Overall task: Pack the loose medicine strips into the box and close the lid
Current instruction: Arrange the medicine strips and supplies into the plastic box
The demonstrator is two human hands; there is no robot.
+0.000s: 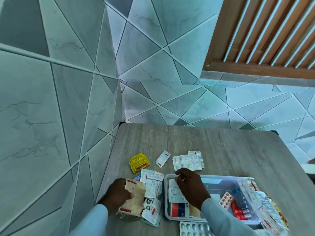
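The table (213, 142) at centre frame shows matt grey wood grain. The box (221, 178) at lower right looks like translucent plastic. The strips (187, 161) above it are shiny, crinkled foil.

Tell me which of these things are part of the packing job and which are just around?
Job: box; yellow sachet; small white strip; silver strips; tan packet in left hand; right hand.

Around: table; tiled wall; wooden slats.

Left hand (119, 193) clenched — right hand (190, 188) pinching, fingers curled.
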